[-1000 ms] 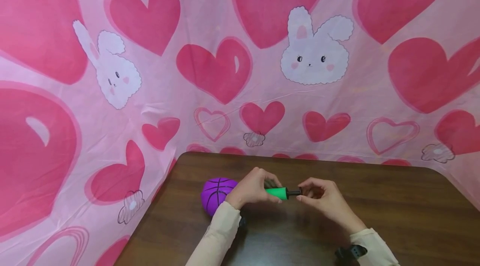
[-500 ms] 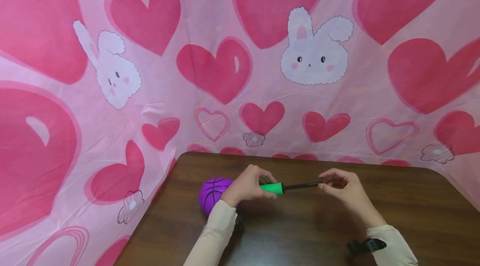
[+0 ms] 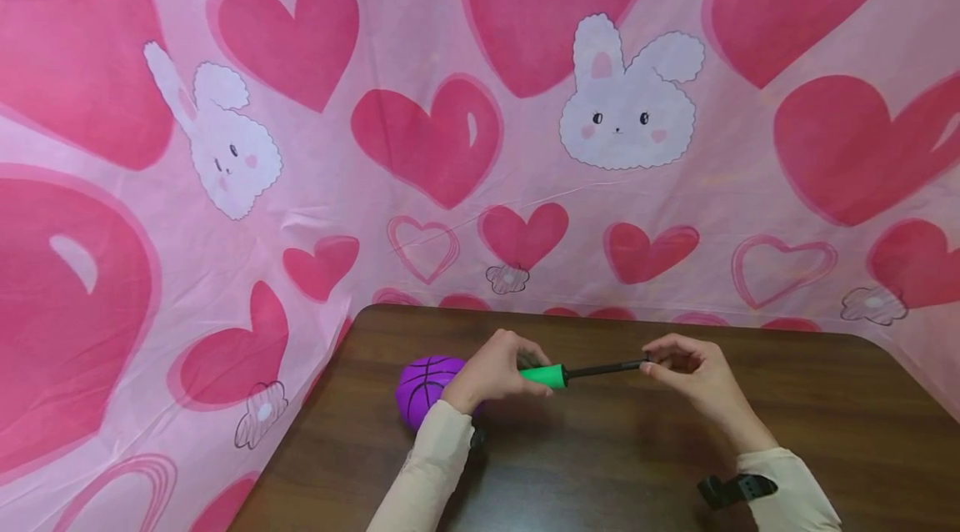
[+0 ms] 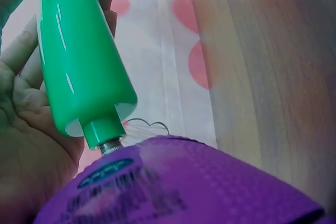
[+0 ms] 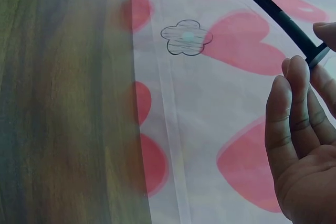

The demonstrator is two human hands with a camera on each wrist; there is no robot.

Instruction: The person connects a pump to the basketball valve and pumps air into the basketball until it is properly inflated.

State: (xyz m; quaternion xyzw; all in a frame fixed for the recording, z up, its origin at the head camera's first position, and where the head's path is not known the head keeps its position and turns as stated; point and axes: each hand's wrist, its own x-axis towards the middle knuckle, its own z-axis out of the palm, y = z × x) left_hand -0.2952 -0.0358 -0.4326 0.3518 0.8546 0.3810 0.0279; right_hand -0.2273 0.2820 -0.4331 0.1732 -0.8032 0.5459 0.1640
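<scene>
My left hand (image 3: 498, 369) grips the green barrel of a hand pump (image 3: 546, 377). In the left wrist view the pump's barrel (image 4: 84, 51) narrows to a metal fitting (image 4: 111, 145), which meets the surface of a purple ball (image 4: 173, 182) with a printed label. The purple ball (image 3: 423, 392), marked with black basketball lines, is partly hidden behind my left hand and wrist. With thumb and fingers, my right hand (image 3: 693, 373) pinches the end of the black plunger rod (image 3: 606, 368), which is drawn far out of the barrel. The right wrist view shows the rod's end (image 5: 315, 53) between the fingertips.
A brown wooden table (image 3: 600, 465) lies under the hands. Behind it and to the left hangs a pink cloth (image 3: 525, 173) printed with hearts and rabbits. Dark straps sit at both wrists, over pale sleeves (image 3: 427, 465).
My right hand has moved right, pulling the plunger rod from nearly pushed in to far out. My left hand, the barrel and the ball have shifted slightly left.
</scene>
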